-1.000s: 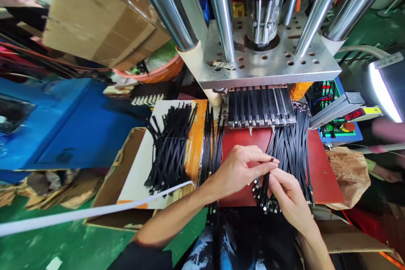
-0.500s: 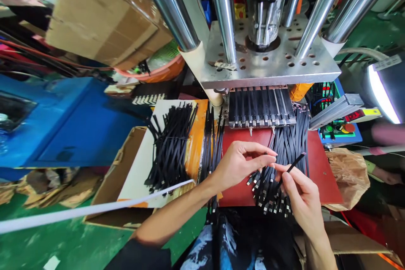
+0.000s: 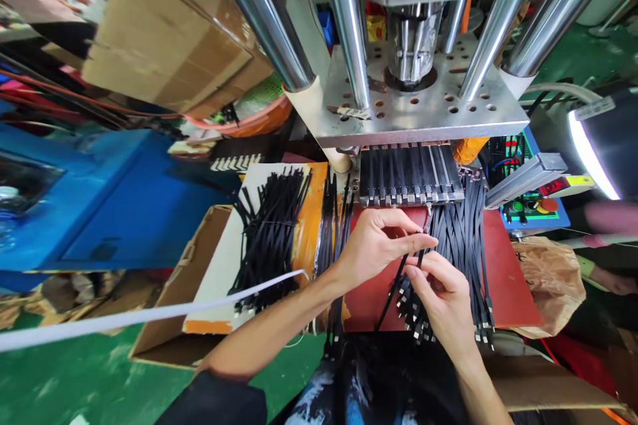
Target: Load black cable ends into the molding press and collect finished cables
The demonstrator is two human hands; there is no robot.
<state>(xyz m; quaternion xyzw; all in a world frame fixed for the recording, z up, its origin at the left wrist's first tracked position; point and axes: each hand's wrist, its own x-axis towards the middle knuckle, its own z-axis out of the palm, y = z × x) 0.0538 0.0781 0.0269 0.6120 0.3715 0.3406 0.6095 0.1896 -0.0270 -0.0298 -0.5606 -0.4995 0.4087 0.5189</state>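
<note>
My left hand (image 3: 371,246) is over the red board with thumb and fingers pinched together. From under it a flat black cable (image 3: 391,297) hangs down to the left. My right hand (image 3: 448,295) is close by on the right, its thumb and forefinger closed on a short stretch of black cable (image 3: 421,257). Whether both hands grip one cable or two, I cannot tell. Beneath and beside my right hand lies a pile of flat black cables (image 3: 456,229) with metal plugs. Behind my hands, a row of such cables lies in the press's fixture (image 3: 411,176).
The press's steel plate (image 3: 423,123) hangs above the fixture. More black cables (image 3: 272,232) lie on a white board at left, beside a white strip (image 3: 149,322). Brown paper (image 3: 551,279), a lamp (image 3: 595,153) and a button box (image 3: 538,206) stand right. Another person's hand shows far right.
My right hand has moved left, closer to my left hand. The cable end that stuck up from it no longer shows there, and a cable now hangs below my left hand.
</note>
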